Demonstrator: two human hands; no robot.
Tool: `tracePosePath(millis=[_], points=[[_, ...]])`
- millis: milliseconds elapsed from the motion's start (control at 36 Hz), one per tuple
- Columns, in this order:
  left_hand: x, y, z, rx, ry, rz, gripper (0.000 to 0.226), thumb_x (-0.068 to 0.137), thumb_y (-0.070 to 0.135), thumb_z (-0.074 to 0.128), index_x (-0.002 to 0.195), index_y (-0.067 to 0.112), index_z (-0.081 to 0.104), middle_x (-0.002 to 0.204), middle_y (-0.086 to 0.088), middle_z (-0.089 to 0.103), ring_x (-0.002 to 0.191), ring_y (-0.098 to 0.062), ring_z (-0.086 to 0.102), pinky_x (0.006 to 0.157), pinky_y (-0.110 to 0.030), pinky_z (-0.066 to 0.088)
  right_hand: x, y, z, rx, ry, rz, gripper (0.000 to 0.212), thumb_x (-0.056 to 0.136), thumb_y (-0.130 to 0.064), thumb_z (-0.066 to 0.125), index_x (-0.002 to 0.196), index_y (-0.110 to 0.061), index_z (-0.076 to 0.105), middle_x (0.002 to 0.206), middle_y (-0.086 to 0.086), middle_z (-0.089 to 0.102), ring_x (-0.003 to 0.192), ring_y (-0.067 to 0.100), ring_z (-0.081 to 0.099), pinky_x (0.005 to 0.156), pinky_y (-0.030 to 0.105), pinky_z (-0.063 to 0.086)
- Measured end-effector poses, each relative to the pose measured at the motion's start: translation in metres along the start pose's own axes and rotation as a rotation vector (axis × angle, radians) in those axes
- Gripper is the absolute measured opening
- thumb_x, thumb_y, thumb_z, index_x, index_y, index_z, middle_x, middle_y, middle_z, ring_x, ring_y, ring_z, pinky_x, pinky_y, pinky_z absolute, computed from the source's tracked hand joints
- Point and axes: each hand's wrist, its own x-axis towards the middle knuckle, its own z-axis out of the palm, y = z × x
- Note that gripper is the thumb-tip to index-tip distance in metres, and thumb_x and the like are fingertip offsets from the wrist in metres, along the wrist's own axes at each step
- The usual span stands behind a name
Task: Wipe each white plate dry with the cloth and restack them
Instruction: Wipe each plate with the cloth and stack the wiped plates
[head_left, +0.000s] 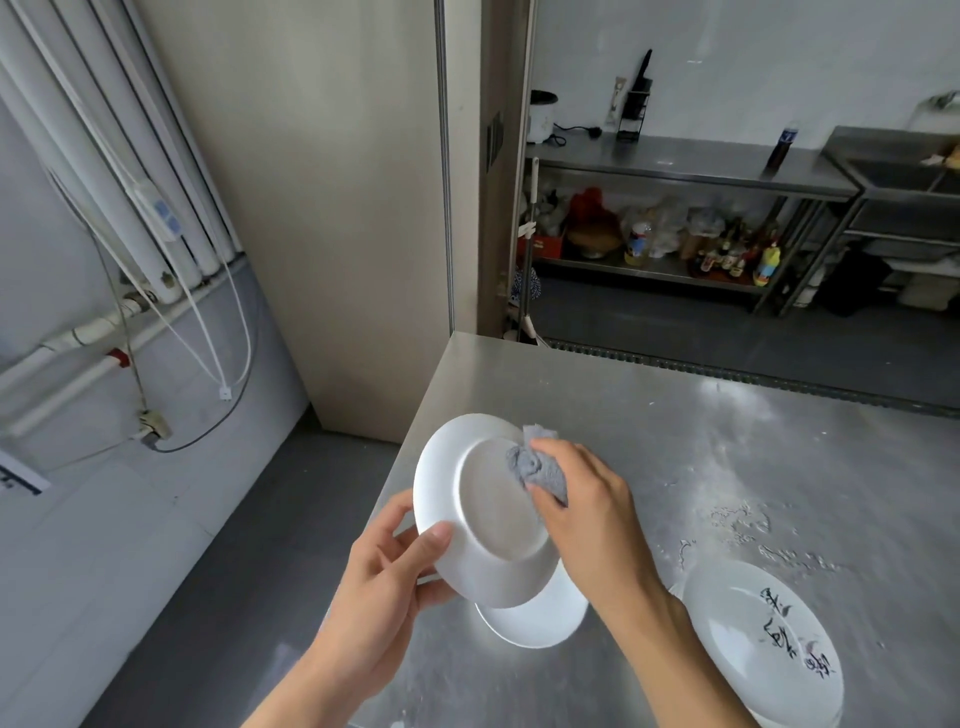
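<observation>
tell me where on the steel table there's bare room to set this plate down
Widest bare patch: the far table between the held plate and the far edge. Crowded near you: plain plate and printed plate flank a narrow gap crossed by the right arm.

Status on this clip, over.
Left hand grips held plate by rim, underside showing. Right hand holds cloth against it. Plain plate, printed plate on table.

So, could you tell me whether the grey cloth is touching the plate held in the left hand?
Touching. The head view shows the right hand pressing the bunched grey cloth against the plate on its underside, with no gap visible.
</observation>
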Motion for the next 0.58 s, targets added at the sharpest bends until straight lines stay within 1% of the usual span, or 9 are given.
tracePosePath(millis=[83,167,222,333,417,472,583], points=[[-0.001,0.000,0.005,0.013,-0.022,0.006,0.033,0.087,0.028,0.073,0.120,0.026,0.073,0.117,-0.021,0.075,0.101,-0.037,0.075,0.087,-0.049,0.063,0.005,-0.009,0.000,0.026,0.033,-0.016,0.050,0.085,-0.005,0.074,0.129,-0.024,0.063,0.123,-0.007,0.065,0.113,0.015,0.060,0.097,0.028,0.048],[-0.002,0.000,0.009,0.022,-0.025,0.019,0.032,0.087,0.027,0.073,0.119,0.026,0.073,0.116,-0.021,0.075,0.102,-0.037,0.075,0.089,-0.051,0.063,0.005,-0.023,0.002,0.065,0.048,-0.088,0.050,0.085,-0.003,0.074,0.128,-0.024,0.063,0.123,-0.008,0.065,0.113,0.012,0.061,0.097,0.023,0.047],[-0.002,0.001,0.011,0.021,-0.020,0.024,0.033,0.087,0.027,0.073,0.120,0.025,0.073,0.116,-0.021,0.075,0.102,-0.036,0.074,0.091,-0.053,0.063,0.003,-0.031,0.004,0.098,0.028,-0.136,0.050,0.085,-0.001,0.074,0.128,-0.023,0.064,0.123,-0.008,0.065,0.114,0.011,0.061,0.097,0.024,0.048],[-0.002,0.004,0.009,0.006,0.001,0.032,0.034,0.087,0.026,0.073,0.121,0.022,0.073,0.116,-0.021,0.075,0.103,-0.037,0.075,0.084,-0.045,0.064,-0.007,-0.035,0.004,0.146,-0.062,-0.217,0.053,0.083,-0.002,0.074,0.129,-0.027,0.064,0.125,-0.011,0.064,0.117,0.008,0.060,0.099,0.024,0.047],[-0.001,0.005,0.004,0.004,0.032,0.034,0.029,0.091,0.021,0.080,0.119,0.021,0.074,0.117,-0.022,0.075,0.104,-0.038,0.074,0.081,-0.043,0.064,-0.014,-0.030,0.002,0.154,-0.119,-0.237,0.055,0.081,-0.004,0.074,0.127,-0.033,0.063,0.122,-0.016,0.062,0.114,0.006,0.060,0.097,0.020,0.047],[-0.001,0.005,0.000,0.002,0.048,0.037,0.028,0.090,0.022,0.075,0.118,0.022,0.075,0.117,-0.022,0.075,0.102,-0.038,0.075,0.078,-0.040,0.064,-0.018,-0.024,0.002,0.146,-0.151,-0.236,0.055,0.080,-0.004,0.074,0.125,-0.034,0.063,0.121,-0.017,0.061,0.112,0.003,0.059,0.096,0.018,0.046],[-0.002,0.006,-0.005,0.002,0.062,0.049,0.033,0.087,0.024,0.072,0.120,0.024,0.074,0.115,-0.020,0.075,0.097,-0.035,0.076,0.074,-0.037,0.064,-0.025,-0.008,0.003,0.119,-0.166,-0.191,0.054,0.078,-0.001,0.072,0.123,-0.031,0.065,0.118,-0.015,0.063,0.109,0.005,0.060,0.094,0.023,0.049]])
